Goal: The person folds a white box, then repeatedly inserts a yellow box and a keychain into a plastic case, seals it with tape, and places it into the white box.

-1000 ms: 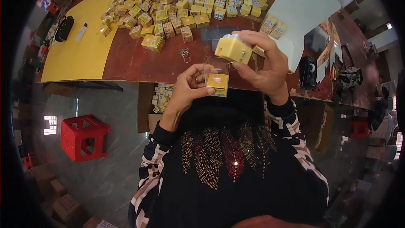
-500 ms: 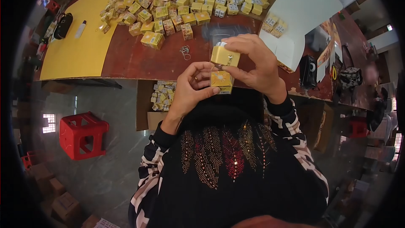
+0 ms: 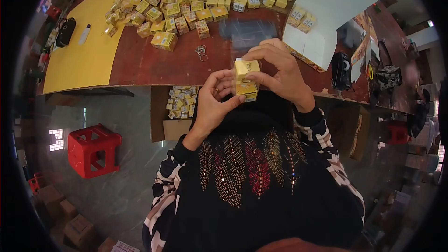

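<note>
Close to my chest, past the table's front edge, my left hand [image 3: 215,101] grips a small printed yellow box [image 3: 248,92] between thumb and fingers. My right hand [image 3: 283,72] holds a yellow cube-shaped keychain [image 3: 244,69] by its top and side; a little metal chain lies on its face, and a white part shows at the top. The keychain stands right at the box's upper end and overlaps it in this view. My right fingers hide part of it. On the table just beyond lie loose metal key rings [image 3: 201,52].
A heap of small yellow boxes [image 3: 172,9] covers the back of the table [image 3: 140,65]. Clear plastic packaging [image 3: 247,32] lies behind my hands. At the right is a white open carton [image 3: 322,23] with several pieces inside. A carton below [image 3: 182,102] holds more pieces; a red stool [image 3: 94,151] stands left.
My right hand has lowered the keychain from above the box down to its upper end. My left hand keeps its hold on the box. The view has shifted slightly.
</note>
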`<state>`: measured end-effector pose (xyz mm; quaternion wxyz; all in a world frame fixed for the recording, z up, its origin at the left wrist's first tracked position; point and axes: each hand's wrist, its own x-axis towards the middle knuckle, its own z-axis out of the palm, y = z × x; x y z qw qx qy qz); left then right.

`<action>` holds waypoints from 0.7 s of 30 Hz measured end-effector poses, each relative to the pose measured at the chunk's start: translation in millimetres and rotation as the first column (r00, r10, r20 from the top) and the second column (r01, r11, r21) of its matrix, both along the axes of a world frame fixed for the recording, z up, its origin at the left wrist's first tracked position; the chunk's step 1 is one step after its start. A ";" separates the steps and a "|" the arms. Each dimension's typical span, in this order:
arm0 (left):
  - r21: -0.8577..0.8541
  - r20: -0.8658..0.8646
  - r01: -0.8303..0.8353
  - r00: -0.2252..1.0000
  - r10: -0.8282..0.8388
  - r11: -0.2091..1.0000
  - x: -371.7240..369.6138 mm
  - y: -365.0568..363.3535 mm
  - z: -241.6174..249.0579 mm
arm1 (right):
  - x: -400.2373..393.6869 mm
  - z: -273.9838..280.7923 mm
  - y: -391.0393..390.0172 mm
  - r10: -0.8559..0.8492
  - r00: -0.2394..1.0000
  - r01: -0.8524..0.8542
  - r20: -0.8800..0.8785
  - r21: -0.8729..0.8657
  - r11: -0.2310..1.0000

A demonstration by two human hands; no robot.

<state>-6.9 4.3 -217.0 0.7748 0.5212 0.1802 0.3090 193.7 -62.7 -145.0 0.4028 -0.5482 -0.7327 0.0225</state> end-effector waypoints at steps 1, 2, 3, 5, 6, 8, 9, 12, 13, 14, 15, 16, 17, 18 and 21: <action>-0.001 -0.003 0.005 1.000 -0.005 1.000 0.5 -0.9 0.6 | 0.2 -1.1 -2.5 -0.005 1.000 0.005 -0.003 -0.001 1.000; -0.017 0.006 -0.006 1.000 0.006 1.000 0.7 -2.0 2.2 | -0.3 -2.1 -5.8 -0.028 1.000 0.028 0.001 -0.016 0.999; -0.034 0.015 -0.019 1.000 0.019 0.999 0.2 -2.9 4.1 | -1.7 -3.4 -8.6 -0.049 0.999 0.049 0.005 -0.032 0.998; -0.015 0.024 -0.027 0.999 0.028 1.000 -2.2 -4.8 11.7 | -8.1 -13.0 -14.7 -0.080 0.970 0.076 -0.228 -0.024 0.997; 0.004 0.036 -0.034 0.999 0.034 0.999 -3.2 -5.9 13.5 | -11.3 -19.6 -18.6 -0.106 0.889 0.106 -0.445 -0.023 0.994; 0.003 0.033 -0.008 0.999 0.008 1.000 -5.2 -10.0 12.0 | -14.8 -37.4 -29.4 -0.079 0.805 -0.008 -0.588 -0.144 0.990; 0.004 0.033 0.019 0.999 -0.019 1.000 -5.8 -12.3 10.9 | -17.6 -43.6 -36.5 -0.076 0.696 -0.139 -0.714 -0.238 0.961; 0.042 -0.019 0.103 0.995 -0.102 0.994 -8.2 -19.8 -0.9 | -37.9 -63.9 -52.1 -0.127 0.592 -0.134 -0.796 -0.254 0.958; 0.033 -0.026 0.111 0.994 -0.110 0.993 -10.3 -21.6 -7.1 | -41.8 -73.7 -57.7 -0.138 0.531 -0.133 -0.836 -0.243 0.961; 0.032 -0.046 0.175 0.984 -0.174 0.984 -13.4 -22.1 -14.1 | -44.5 -81.4 -63.1 -0.158 0.534 -0.119 -0.830 -0.259 0.958; 0.029 -0.065 0.239 0.969 -0.236 0.971 -16.4 -22.4 -19.6 | -46.3 -87.7 -67.6 -0.166 0.527 -0.115 -0.833 -0.264 0.958; -0.002 -0.073 0.271 0.960 -0.271 0.963 -19.6 -23.3 -23.2 | -48.1 -93.7 -71.8 -0.176 0.518 -0.127 -0.837 -0.279 0.952; -0.010 -0.079 0.276 0.958 -0.276 0.961 -21.4 -24.2 -29.4 | -50.0 -100.2 -76.0 -0.186 0.508 -0.140 -0.841 -0.293 0.946; 0.028 -0.096 0.257 0.963 -0.254 0.966 -21.2 -23.9 -33.8 | -52.1 -104.2 -78.2 -0.208 0.550 -0.121 -0.809 -0.324 0.938; 0.081 -0.166 0.215 0.966 -0.199 0.973 -20.6 -21.3 -39.1 | -50.9 -103.1 -82.3 -0.210 0.654 -0.067 -0.727 -0.332 0.941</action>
